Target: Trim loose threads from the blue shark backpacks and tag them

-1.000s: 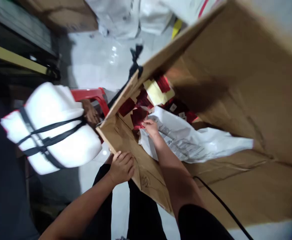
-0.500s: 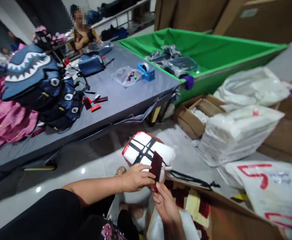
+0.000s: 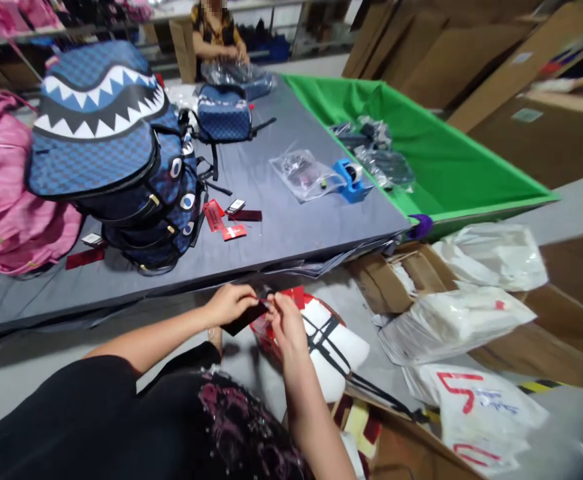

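Note:
My left hand [image 3: 234, 305] pinches a dark, flat hang tag [image 3: 244, 322] by its upper edge. Close beside it, my right hand [image 3: 287, 321] has its fingertips pressed together at the tag's right end; whatever thin piece they grip is too small to make out. A red tag [image 3: 296, 295] shows just behind my right fingers. Below and to the right lies a white, red-edged bundle [image 3: 338, 343] crossed by black straps. On the grey table ahead are loose red tags [image 3: 234, 232] next to a stack of blue checked shark-face backpacks [image 3: 96, 147].
A blue tape dispenser [image 3: 352, 181] and a clear plastic bag [image 3: 304, 175] are on the table [image 3: 291, 233]. Beyond stands a green fabric bin [image 3: 461, 173] with wrapped goods. Cartons [image 3: 386, 287] and white sacks [image 3: 451, 323] crowd the right. Another person [image 3: 218, 40] works at the far end.
Both hands have moved from the open carton toward the table, taking the dark tag along. My view has turned, bringing the table and backpacks closer.

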